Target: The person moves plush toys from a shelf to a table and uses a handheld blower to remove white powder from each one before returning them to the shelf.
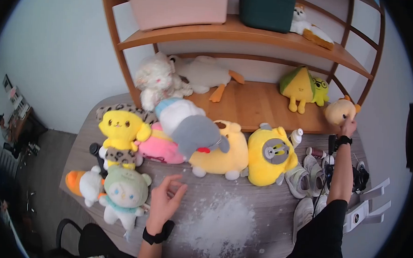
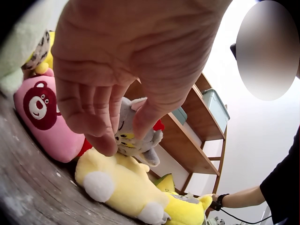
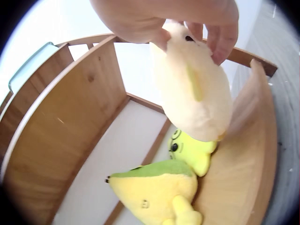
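At the right end of the lower shelf, my right hand (image 1: 348,127) pinches a round cream-coloured plush toy (image 1: 338,112). In the right wrist view the thumb and fingers grip the top of this plush (image 3: 194,93), close beside a lime-green plush with glasses (image 3: 191,151) and a green-and-yellow triangular plush (image 3: 157,190). My left hand (image 1: 163,202) hovers over the table with relaxed, slightly bent fingers and holds nothing. Near it are a pale green-hooded doll (image 1: 126,192) and a cream plush (image 1: 227,151). A grey-and-white plush (image 1: 194,130) lies on the heap behind.
White powder-like stuff (image 1: 220,228) is spread on the table's front. Several shoes (image 1: 302,178) and a white bracketed device (image 1: 363,212) stand at the right. A yellow plush (image 1: 266,155) sits before the wooden shelf (image 1: 245,100). Pink (image 1: 175,8) and dark green bins (image 1: 266,10) are above.
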`<state>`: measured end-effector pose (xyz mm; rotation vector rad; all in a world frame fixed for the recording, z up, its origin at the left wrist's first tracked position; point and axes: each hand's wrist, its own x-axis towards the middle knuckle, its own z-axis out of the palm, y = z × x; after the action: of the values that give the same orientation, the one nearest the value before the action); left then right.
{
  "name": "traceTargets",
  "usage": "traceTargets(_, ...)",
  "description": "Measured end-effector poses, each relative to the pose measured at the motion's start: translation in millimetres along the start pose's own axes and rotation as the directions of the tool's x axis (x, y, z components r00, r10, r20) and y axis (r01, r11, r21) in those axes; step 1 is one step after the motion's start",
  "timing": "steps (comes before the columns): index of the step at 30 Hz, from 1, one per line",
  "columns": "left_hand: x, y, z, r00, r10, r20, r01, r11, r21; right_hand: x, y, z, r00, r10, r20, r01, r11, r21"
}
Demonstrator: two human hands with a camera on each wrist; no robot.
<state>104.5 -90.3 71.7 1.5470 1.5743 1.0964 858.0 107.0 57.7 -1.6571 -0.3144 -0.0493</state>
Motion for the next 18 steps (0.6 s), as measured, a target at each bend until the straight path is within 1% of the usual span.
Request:
traceTargets(1, -3, 3, -4, 1.0, -0.004, -0.008, 0.004, 1.0, -0.005, 4, -6, -6, 0.993, 0.046, 0.109, -0.068, 0.975, 0.21)
traceTargets(2, -7, 4, -7, 1.0, 0.012, -0.005, -0.012, 1.0, -0.013, 8, -7, -10, 0.972, 0.075, 0.224, -0.162, 0.901, 0.402)
traceTargets(3, -10, 4, -11, 1.0, 0.027, -0.004, -0.027, 0.999, -0.018, -6, -24, -18, 0.93, 0.065, 0.363, -0.276, 0.775, 0.569)
traceTargets(4, -14, 5, -15, 0.999, 0.043, -0.003, -0.043, 0.999, -0.025, -16, -36, -26, 0.887, 0.034, 0.46, -0.34, 0.724, 0.601)
traceTargets(6, -23, 10, -20, 0.999, 0.032, -0.002, -0.032, 0.997, -0.069, -69, -82, -58, 0.835, 0.016, 0.55, -0.387, 0.728, 0.566)
traceTargets(8, -27, 9, -18, 0.998, 0.063, -0.016, -0.065, 0.989, -0.136, -117, -95, -77, 0.795, -0.055, 0.605, -0.401, 0.701, 0.59)
traceTargets(9, -28, 12, -18, 0.999, 0.037, 0.001, -0.037, 0.989, -0.144, -124, -96, -90, 0.777, -0.1, 0.621, -0.397, 0.688, 0.607)
traceTargets(10, -29, 15, -15, 0.999, 0.042, 0.008, -0.039, 0.979, -0.201, -112, -63, -94, 0.663, -0.247, 0.706, -0.452, 0.62, 0.641)
traceTargets(11, -30, 17, -12, 0.999, 0.045, 0.014, -0.041, 0.967, -0.251, -170, -87, -104, 0.722, -0.214, 0.658, -0.47, 0.546, 0.693)
traceTargets(12, -30, 19, -13, 0.999, 0.049, 0.019, -0.042, 0.956, -0.291, -233, -114, -117, 0.756, -0.147, 0.638, -0.465, 0.565, 0.682)
traceTargets(13, -31, 23, -13, 0.994, 0.078, 0.08, -0.05, 0.95, -0.308, -248, -89, -120, 0.743, -0.309, 0.594, -0.267, 0.677, 0.686)
traceTargets(15, -38, 37, -11, 0.969, 0.165, 0.185, -0.062, 0.883, -0.464, -324, -96, -136, 0.599, -0.485, 0.637, -0.062, 0.765, 0.641)
traceTargets(16, -41, 43, -10, 0.948, 0.218, 0.23, -0.062, 0.84, -0.539, -357, -95, -143, 0.565, -0.353, 0.746, -0.272, 0.773, 0.573)
traceTargets(17, -45, 43, -6, 0.937, 0.225, 0.265, -0.029, 0.81, -0.585, -389, -94, -150, 0.513, -0.211, 0.832, -0.469, 0.743, 0.478)
traceTargets(18, -50, 40, -3, 0.925, 0.234, 0.3, 0.006, 0.779, -0.627, -427, -107, -156, 0.457, -0.056, 0.888, -0.61, 0.707, 0.358)
